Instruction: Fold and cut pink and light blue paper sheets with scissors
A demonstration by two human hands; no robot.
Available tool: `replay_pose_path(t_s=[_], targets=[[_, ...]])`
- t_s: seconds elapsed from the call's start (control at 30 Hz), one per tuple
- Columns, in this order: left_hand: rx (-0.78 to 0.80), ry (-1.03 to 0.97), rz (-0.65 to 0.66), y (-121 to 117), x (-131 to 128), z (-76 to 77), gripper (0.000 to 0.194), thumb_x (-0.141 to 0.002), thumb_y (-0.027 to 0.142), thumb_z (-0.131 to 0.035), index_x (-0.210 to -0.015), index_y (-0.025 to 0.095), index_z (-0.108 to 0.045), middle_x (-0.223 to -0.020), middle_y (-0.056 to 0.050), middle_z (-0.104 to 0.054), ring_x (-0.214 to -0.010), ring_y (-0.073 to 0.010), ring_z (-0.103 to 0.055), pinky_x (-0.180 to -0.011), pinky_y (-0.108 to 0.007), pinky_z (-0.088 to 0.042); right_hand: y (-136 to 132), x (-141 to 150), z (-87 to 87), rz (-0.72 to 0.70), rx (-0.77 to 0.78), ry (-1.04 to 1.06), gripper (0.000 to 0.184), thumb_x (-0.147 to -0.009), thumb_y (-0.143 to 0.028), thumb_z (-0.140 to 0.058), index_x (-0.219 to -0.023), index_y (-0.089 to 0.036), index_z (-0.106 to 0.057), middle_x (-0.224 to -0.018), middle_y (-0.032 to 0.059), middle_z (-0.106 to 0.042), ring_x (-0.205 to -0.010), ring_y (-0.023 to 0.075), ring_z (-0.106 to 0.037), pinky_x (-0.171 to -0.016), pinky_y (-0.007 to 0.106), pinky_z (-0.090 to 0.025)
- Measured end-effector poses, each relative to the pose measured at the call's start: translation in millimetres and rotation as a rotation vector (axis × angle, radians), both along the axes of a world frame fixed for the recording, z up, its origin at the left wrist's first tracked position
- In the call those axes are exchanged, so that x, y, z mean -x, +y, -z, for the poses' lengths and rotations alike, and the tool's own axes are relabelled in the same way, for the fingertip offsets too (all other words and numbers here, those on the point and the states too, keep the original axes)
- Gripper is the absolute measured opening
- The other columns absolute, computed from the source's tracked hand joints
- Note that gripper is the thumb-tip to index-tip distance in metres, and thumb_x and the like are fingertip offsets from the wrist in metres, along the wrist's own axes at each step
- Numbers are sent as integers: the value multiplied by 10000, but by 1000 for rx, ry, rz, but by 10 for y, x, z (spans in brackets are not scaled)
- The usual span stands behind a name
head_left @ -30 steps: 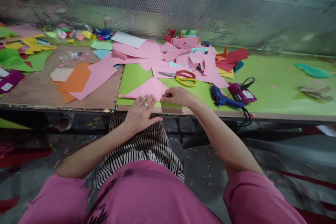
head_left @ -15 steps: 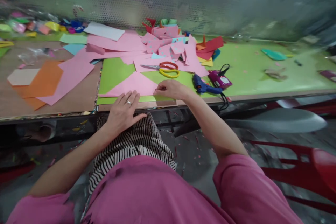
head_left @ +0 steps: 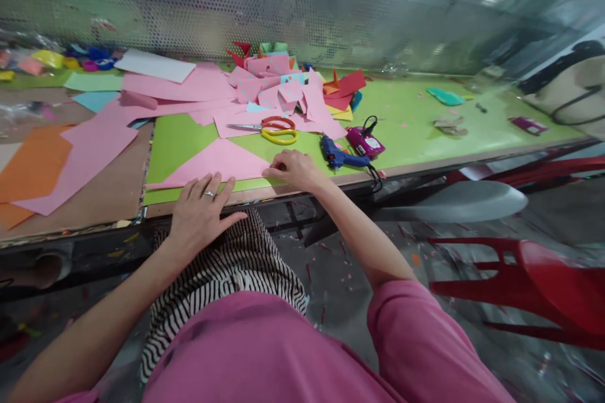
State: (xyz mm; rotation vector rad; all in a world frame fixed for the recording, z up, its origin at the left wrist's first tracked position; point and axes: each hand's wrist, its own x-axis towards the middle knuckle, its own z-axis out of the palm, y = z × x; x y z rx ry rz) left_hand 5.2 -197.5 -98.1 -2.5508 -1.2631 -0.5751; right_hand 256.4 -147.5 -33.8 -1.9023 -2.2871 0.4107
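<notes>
Since the earlier frames, the view has been turned rightward, with a pale bag [head_left: 571, 96] brought in. The white label [head_left: 373, 148] on the purple box [head_left: 362, 142] is too small to be read. On the tabletop [head_left: 401, 123], the folded pink paper [head_left: 220, 160] is pointed to the far side, its long axis laid left to right. Its near edge is touched by the left hand [head_left: 198, 208], spread flat; the right hand [head_left: 293, 169] is curled narrow at the right corner, where a grip cannot be confirmed.
</notes>
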Motion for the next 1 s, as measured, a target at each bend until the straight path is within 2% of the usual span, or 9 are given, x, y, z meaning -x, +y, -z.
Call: replay_pose_path(t_s=[0.2,0.33,0.57,0.77,0.87,1.0], targets=[[-24,42,-14,-11,6,-3,717,-975,666,-421,-1419,129,-587,-1400,-227,-614,-1255,-370,-580,-1066,-515,-433,-75,-95,68,42,-55,25,311,-961,-441,-623,-821,-167,-668,-938,60,-681,-837,164,-549,-742,297,-296],[-3,35,-13,-14,4,6,696,-973,658,-432,-1435,157,-576,-1407,-217,-612,-1262,-369,-576,-1086,-519,-415,-91,-127,99,54,-74,63,326,-996,-411,-561,-798,-164,-642,-895,47,-663,-785,146,-527,-742,293,-305],[87,14,-22,-35,-38,-43,800,-940,724,-422,-1485,149,-536,-1414,-242,-590,-1296,-413,-540,-1078,-556,-401,-97,-84,94,112,-78,107,305,-948,-421,-616,-771,-173,-626,-869,45,-655,-808,160,-541,-739,297,-323],[109,39,-49,-42,-66,-91,813,-915,751,-449,-1452,154,-575,-1409,-243,-591,-1288,-412,-544,-1073,-550,-408,-101,-103,125,121,-89,121,258,-937,-397,-627,-799,-178,-629,-895,54,-655,-813,172,-552,-757,302,-352],[99,61,-51,-42,-76,-94,813,-911,750,-462,-1450,152,-578,-1405,-252,-595,-1275,-415,-551,-1063,-556,-416,-169,-152,167,137,-180,119,221,-936,-390,-636,-920,-170,-649,-985,88,-668,-879,202,-578,-800,312,-382],[95,73,-57,-52,-95,-94,819,-886,731,-542,-1454,141,-574,-1410,-262,-590,-1288,-418,-545,-1073,-556,-411,-385,-115,210,190,-437,16,252,-1012,-361,-525,-1064,-173,-685,-1106,128,-696,-1019,260,-583,-882,366,-366]])
